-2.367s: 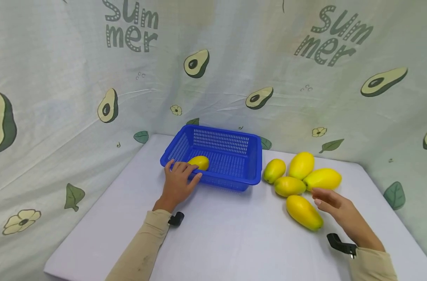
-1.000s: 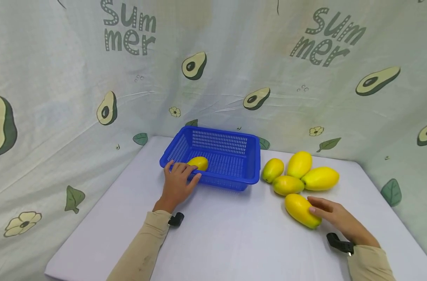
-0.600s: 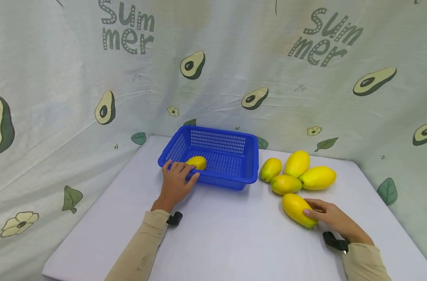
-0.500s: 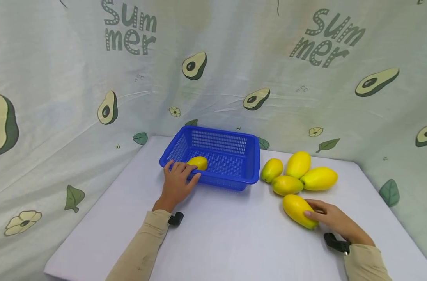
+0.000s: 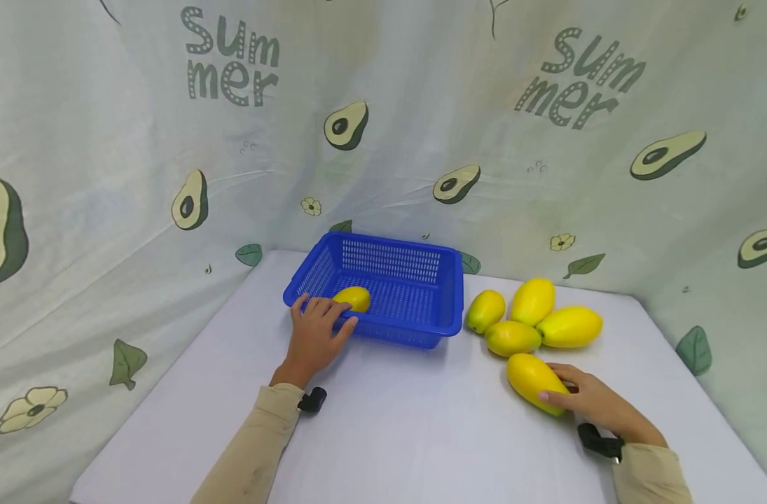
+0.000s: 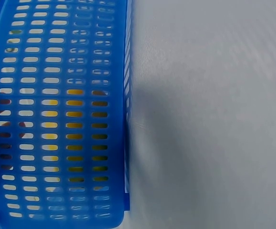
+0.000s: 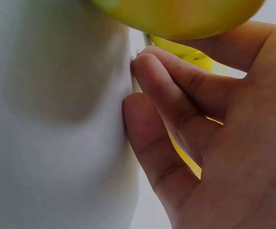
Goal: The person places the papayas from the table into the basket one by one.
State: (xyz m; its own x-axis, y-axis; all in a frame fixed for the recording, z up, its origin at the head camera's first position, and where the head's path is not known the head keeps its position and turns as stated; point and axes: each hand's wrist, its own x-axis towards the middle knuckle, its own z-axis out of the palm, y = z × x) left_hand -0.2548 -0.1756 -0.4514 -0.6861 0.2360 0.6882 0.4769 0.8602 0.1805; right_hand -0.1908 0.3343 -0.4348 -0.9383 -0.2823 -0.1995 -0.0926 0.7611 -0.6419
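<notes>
Left hand (image 5: 314,339): grips basket (image 5: 415,329) rim, 8 o'clock.
Inner fruit (image 5: 356,299): basket's 8 o'clock.
Near fruit (image 5: 532,381): basket's 4 o'clock, barely shifted.
Right hand (image 5: 590,400): went from hovering to grasping near fruit; seemingly secured, not yet carried.

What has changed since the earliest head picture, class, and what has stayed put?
The right hand has moved down and to the left, from hovering beside the nearest fruit to gripping it; that fruit has hardly shifted. The left hand stays on the rim of the basket, the inside fruit remains there, and the other four fruits keep their places.
</notes>
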